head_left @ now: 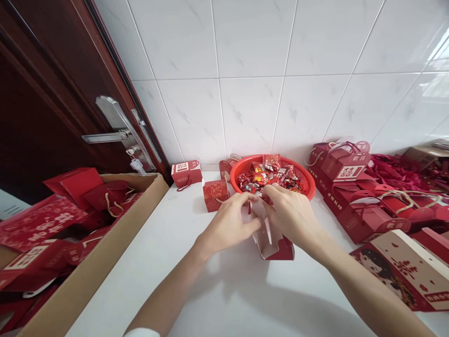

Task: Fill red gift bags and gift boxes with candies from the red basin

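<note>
A small red box (271,241) with a pale inside stands open on the white table (150,276), near the middle. My left hand (229,222) pinches the box's far left edge, its thumb reaching over the opening. My right hand (289,213) is bent over the far right side of the box, its fingertips close together at the upper flap. Just beyond both hands sits a red plastic basket (309,180) with wrapped candies (261,175) in it. Whether my right fingers also hold something small is hidden.
Red boxes (214,195) stand left of the basket, another (185,173) by the wall. A cardboard carton (115,238) with red boxes borders the left side. Many red gift boxes (368,217) crowd the right. Behind are white tiles and a dark door (52,93).
</note>
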### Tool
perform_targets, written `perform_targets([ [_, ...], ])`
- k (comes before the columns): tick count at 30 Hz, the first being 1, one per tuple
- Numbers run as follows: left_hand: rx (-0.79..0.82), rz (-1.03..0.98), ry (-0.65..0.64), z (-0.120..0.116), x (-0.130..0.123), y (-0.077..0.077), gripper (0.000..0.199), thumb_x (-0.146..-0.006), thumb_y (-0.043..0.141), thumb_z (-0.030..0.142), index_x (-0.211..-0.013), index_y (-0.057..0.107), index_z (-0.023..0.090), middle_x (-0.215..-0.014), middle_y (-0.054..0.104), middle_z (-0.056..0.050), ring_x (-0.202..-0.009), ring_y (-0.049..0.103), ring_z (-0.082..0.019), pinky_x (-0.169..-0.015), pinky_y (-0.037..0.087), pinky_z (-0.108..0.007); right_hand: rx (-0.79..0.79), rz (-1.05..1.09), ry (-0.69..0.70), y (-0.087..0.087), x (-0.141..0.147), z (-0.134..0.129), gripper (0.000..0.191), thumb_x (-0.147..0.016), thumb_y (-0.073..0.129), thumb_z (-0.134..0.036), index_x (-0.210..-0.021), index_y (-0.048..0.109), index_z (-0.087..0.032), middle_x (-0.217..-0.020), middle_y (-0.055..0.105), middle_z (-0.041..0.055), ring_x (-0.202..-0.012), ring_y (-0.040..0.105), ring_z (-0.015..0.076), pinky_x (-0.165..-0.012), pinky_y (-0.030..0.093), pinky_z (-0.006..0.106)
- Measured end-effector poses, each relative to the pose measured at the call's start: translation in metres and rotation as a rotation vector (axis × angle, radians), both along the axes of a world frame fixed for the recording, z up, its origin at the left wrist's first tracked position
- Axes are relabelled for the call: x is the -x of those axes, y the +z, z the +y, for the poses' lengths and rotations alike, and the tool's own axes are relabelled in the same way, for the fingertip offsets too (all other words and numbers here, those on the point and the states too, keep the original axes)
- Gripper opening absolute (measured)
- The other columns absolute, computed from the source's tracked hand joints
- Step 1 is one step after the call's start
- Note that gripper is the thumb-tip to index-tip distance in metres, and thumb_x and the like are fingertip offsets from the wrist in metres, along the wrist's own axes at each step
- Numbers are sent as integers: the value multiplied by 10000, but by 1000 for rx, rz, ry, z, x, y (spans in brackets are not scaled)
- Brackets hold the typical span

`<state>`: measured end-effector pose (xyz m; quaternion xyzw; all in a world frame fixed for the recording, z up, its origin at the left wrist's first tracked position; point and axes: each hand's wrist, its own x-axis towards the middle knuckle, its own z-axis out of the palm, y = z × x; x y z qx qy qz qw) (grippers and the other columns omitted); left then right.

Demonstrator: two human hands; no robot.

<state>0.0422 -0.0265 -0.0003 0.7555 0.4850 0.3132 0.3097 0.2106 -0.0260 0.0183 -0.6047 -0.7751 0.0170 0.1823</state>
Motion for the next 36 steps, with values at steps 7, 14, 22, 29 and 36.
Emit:
perform_targets([
  [7, -143, 100, 76, 7, -4, -8, 191, -812, 526, 94, -848, 668, 217, -924, 698, -18, -915, 673, -204, -826, 522, -320, 6, 239, 188, -7, -3, 1, 154, -883, 628, -145, -764, 563, -216, -832, 694, -1, -713, 599, 157, -580, 312, 248],
  [14, -155, 114, 125, 14, -1, -14, 189, -790, 549, 56, -808, 657, 210, -908, 695, -9, -868, 669, -184, -773, 498, -299, 115, 294, 347, -4, -15, -3, 66, -893, 674, -277, -862, 645, -227, -851, 654, 11, -785, 601, 181, -654, 411, 271],
  [22, -121, 129, 89, 17, -1, -11, 170, -783, 551, 68, -783, 655, 202, -927, 693, -23, -898, 657, -194, -793, 494, -313, 153, 329, 406, -7, -21, -2, 102, -882, 606, -173, -887, 697, -218, -920, 663, 36, -799, 615, 180, -689, 450, 287],
  [29, 32, 111, -60, 19, 1, -9, 145, -764, 653, 180, -865, 746, 225, -973, 746, -18, -961, 669, -222, -813, 506, -298, 205, 351, 397, -11, -30, 6, 156, -838, 549, -144, -898, 680, -206, -843, 682, 29, -770, 612, 187, -654, 437, 284],
  [36, 57, 68, -182, 18, 0, -6, 203, -878, 646, 364, -979, 780, 251, -1042, 767, -20, -1008, 677, -226, -861, 512, -308, 378, 451, 411, -8, -44, 7, 188, -927, 541, -304, -996, 684, -204, -759, 663, 2, -644, 570, 145, -594, 430, 260],
])
